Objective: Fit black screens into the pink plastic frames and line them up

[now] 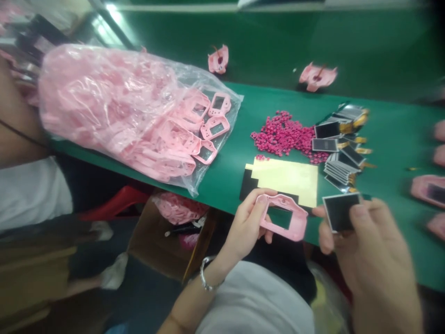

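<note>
My left hand [248, 222] grips a pink plastic camera-like casing [297, 225] by its left end; a rectangular window opening shows through its middle. Just to the right, my right hand [371, 246] pinches a small display screen [340, 212] with a dark face and pale border. The screen and the casing are apart. Beyond the hands lies a yellow sheet [288, 178] with black along its lower and left edges. A heap of small magenta buttons [281, 134] sits behind it, and several more display screens [339, 169] with gold flex ends are piled at its right.
A clear plastic bag [111, 102] full of pink casings covers the bench's left part. Two pink shell parts [318, 76] rest toward the back. More pink parts [431, 190] line the right edge. Below the green bench [229, 185] stands a cardboard box [153, 241]; another person's arm [21, 116] is at left.
</note>
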`<action>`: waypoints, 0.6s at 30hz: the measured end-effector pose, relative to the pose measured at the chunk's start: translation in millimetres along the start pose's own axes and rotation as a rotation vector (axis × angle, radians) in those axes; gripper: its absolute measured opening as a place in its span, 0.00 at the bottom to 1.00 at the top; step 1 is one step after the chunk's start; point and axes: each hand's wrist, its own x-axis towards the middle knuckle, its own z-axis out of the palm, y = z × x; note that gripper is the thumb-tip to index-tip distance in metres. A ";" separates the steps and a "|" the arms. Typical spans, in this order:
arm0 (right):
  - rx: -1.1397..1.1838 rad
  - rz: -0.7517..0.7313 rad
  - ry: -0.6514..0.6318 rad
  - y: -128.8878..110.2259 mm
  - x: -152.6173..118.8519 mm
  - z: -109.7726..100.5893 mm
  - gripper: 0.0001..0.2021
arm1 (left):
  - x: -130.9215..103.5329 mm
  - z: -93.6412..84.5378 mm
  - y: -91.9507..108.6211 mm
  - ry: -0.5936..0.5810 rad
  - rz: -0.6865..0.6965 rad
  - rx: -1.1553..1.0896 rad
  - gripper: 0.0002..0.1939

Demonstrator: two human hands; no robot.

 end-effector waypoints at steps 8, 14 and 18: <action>-0.503 -0.440 -0.130 6.1 -1.2 2.7 0.13 | 4.2 2.3 -4.9 -0.039 0.019 0.018 0.19; -0.765 -0.696 -0.212 11.5 3.6 -0.8 0.14 | -0.5 2.9 -3.1 -0.076 -0.028 0.015 0.19; -0.815 -0.797 -0.186 10.3 2.1 2.4 0.09 | -3.5 3.9 -0.3 -0.077 -0.007 0.038 0.21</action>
